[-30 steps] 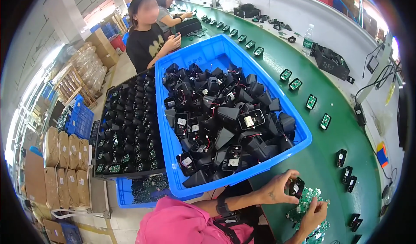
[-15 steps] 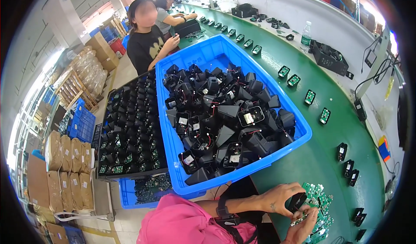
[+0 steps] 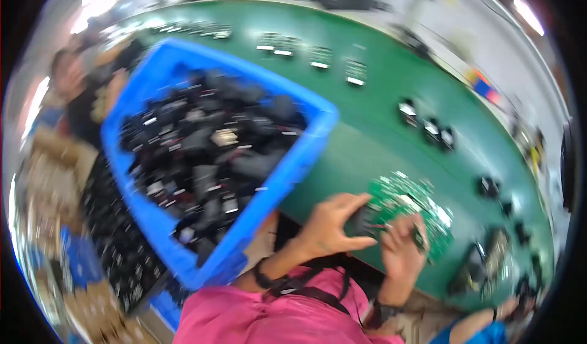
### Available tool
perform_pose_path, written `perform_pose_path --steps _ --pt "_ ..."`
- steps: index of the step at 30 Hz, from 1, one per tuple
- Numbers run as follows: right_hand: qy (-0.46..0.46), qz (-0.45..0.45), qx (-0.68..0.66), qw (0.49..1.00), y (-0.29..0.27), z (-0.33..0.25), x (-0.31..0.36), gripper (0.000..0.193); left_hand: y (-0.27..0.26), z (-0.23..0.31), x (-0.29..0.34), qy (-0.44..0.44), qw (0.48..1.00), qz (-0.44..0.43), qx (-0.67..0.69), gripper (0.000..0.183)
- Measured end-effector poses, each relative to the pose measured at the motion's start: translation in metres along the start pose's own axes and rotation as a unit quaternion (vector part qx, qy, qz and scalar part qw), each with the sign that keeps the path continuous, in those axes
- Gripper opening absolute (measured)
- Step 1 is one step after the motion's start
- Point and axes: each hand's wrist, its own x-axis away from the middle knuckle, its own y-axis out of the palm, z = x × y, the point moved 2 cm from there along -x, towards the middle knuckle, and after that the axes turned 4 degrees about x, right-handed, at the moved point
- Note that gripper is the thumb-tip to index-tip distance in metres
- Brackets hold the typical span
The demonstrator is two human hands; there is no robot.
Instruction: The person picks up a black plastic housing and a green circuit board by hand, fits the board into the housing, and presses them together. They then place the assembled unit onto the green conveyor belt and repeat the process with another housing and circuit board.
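My left hand (image 3: 335, 226) is closed around a black plastic housing (image 3: 359, 223), thumb and fingers on either side of it. Close by on the right, my right hand (image 3: 400, 246) has its fingers curled round a small green circuit board (image 3: 420, 237), seen edge-on and smeared by motion. A thin reddish line, perhaps a wire, runs between the housing and my right fingers. Just beyond both hands, a loose heap of green circuit boards (image 3: 391, 192) lies on the green table (image 3: 345, 139).
Left of my hands stands a blue tote (image 3: 327, 114) full of black housings. Housings with boards (image 3: 356, 72) form a row along the table; black housings (image 3: 431, 130) sit farther right. Another person's blue sleeve (image 3: 474, 329) shows lower right, and one more person (image 3: 79, 99) stands at left.
The view has swung right and blurred, shifting the tote left and bringing a blue-sleeved person in at lower right. Both hands keep their holds on the housing and the circuit board.
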Motion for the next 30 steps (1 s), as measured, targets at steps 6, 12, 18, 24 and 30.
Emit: perform_pose_path --steps 6,12,18,24,30 --pt "0.088 0.002 -0.040 0.995 -0.006 0.010 0.001 0.028 0.020 0.029 -0.013 0.042 0.998 -0.033 -0.034 0.084" --pt "0.065 0.081 0.029 0.994 -0.010 0.018 0.001 0.030 0.025 0.030 -0.017 0.053 0.997 -0.046 -0.028 0.085" --pt "0.074 0.177 0.025 0.981 -0.005 0.029 -0.003 0.029 0.029 0.028 -0.016 0.078 0.995 -0.034 -0.050 0.085" --pt "0.074 0.152 0.036 0.985 -0.012 0.032 -0.005 0.029 0.031 0.021 -0.019 0.051 0.996 0.006 -0.078 0.085" --pt "0.076 0.191 0.055 0.977 -0.004 0.031 -0.005 0.026 0.031 0.019 -0.020 0.026 0.998 0.019 -0.049 0.085"
